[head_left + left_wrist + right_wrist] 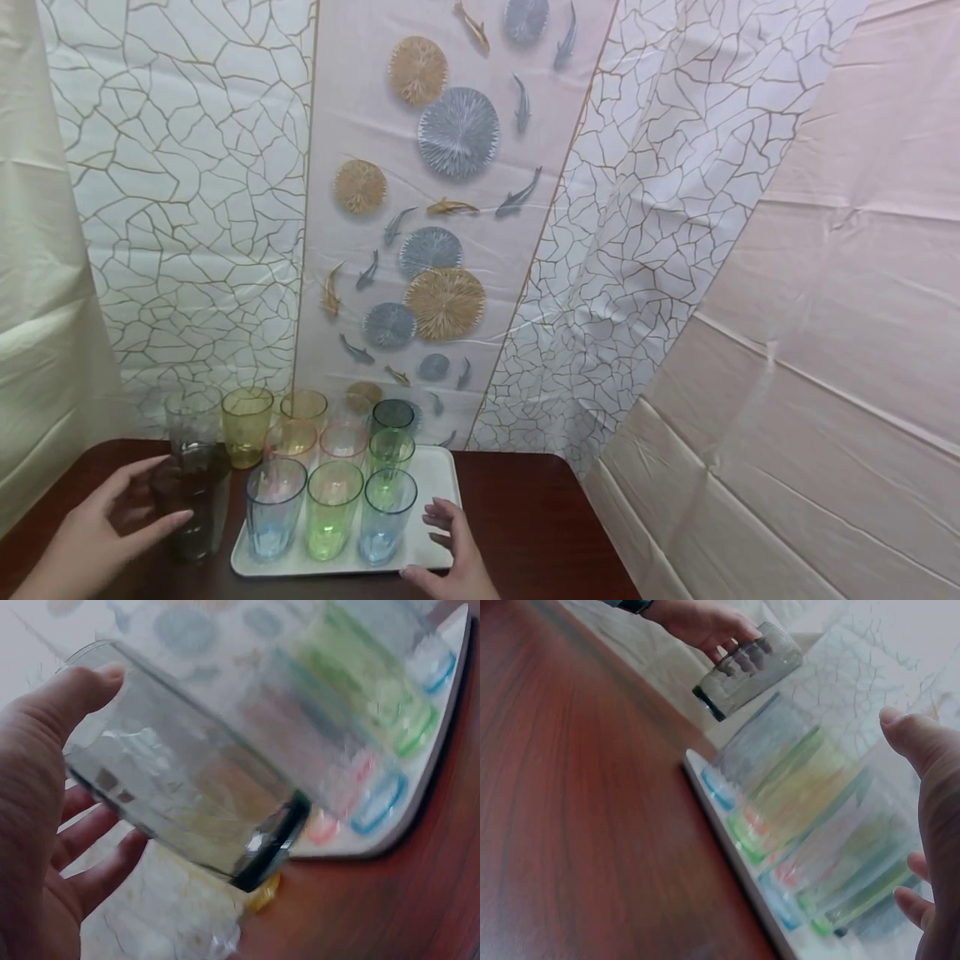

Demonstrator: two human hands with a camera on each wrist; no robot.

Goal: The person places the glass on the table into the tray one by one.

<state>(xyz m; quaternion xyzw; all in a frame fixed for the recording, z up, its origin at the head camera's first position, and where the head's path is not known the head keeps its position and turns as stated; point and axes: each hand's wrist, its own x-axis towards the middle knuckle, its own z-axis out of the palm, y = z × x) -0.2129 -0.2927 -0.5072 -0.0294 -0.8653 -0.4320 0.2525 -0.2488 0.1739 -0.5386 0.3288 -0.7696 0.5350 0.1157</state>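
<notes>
My left hand (112,533) grips a dark grey drinking glass (193,512), thumb on one side and fingers round the other. In the right wrist view this glass (746,671) is upright to the table and raised, left of the tray. The white tray (438,471) bears several tinted glasses, with a blue glass (276,517), a light green glass (333,517) and another blue glass (387,517) along its front. Beside the tray's right front part is my right hand (459,550), fingers loosely bent and holding nothing.
Behind the grey glass, off the tray's left side, stand a clear glass (191,408) and a yellow glass (247,433). Pink glasses (343,442) and a dark glass (393,414) stand farther back on the tray. Patterned cloth (450,208) hangs behind the dark red wooden table (525,517).
</notes>
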